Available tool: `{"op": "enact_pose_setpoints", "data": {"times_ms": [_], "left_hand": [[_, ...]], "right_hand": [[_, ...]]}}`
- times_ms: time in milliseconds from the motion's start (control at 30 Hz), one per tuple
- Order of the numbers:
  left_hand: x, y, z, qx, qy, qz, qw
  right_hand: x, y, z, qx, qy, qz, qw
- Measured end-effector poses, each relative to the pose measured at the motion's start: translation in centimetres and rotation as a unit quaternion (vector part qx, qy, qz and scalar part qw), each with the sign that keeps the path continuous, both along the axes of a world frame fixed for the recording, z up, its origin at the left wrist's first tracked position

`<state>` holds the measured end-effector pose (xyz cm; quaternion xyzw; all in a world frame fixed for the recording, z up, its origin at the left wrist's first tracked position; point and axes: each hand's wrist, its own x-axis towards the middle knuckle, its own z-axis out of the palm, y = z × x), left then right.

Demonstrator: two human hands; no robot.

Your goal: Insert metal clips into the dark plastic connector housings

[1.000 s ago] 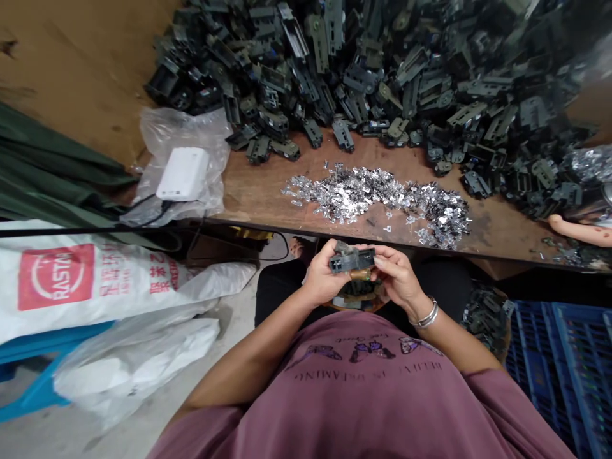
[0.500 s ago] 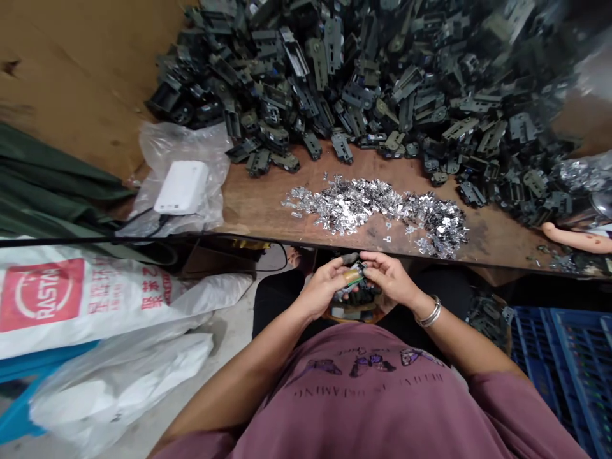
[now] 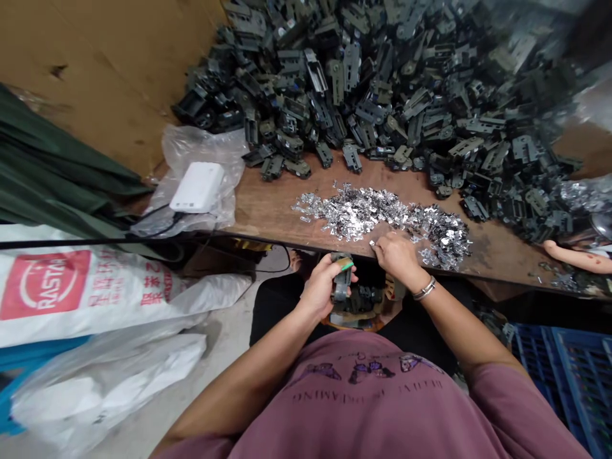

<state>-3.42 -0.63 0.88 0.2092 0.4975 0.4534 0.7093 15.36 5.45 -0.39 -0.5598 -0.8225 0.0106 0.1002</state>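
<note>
My left hand [image 3: 321, 285] is closed round a dark grey-green plastic part [image 3: 341, 290], held over my lap. Its thumb carries a yellowish wrap with a green edge. At the table's front edge my right hand [image 3: 396, 256] is closed in a pinch, with a small silver metal clip [image 3: 371, 243] showing at its fingertips. Just beyond that hand lies a loose heap of similar metal clips [image 3: 356, 213]. Below the hands, a container [image 3: 377, 324] on my lap holds more dark plastic parts, partly hidden.
A large pile of dark plastic parts [image 3: 351, 67] covers the back of the wooden table [image 3: 268, 201]. On the left, a white box [image 3: 197, 187] with a cable rests on clear plastic. Blue crates [image 3: 583, 357] stand at the lower right, white sacks [image 3: 119, 287] at the left.
My right hand has moved away from the left, up to the table edge by the metal clips. My left hand keeps the plastic part, now turned more upright. The view has shifted slightly.
</note>
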Motion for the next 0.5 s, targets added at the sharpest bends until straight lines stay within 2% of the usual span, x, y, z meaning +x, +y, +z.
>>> {"op": "enact_pose_setpoints", "data": {"times_ms": [100,233,300,433,500], "left_hand": [[0.4,-0.3,0.0,0.022,0.011,-0.034,0.999],[1.1,-0.7,0.1,0.109,0.028,-0.078,0.991],[1.4,-0.8,0.3,0.146,0.054,-0.098,0.983],[1.6,-1.2,0.8,0.209,0.135,-0.123,0.961],[1.8,-1.4,0.9,0.233,0.169,-0.122,0.950]], "right_hand": [[-0.2,-1.5,0.2,0.036,0.158,0.038,0.986],[-1.3,-4.2,0.8,0.011,0.372,0.037,0.927],[-1.9,-5.3,1.1,0.042,0.397,0.054,0.915],[-2.1,-6.3,1.3,0.140,0.364,0.128,0.912],[-2.0,-6.4,1.3,0.157,0.358,0.129,0.911]]}}
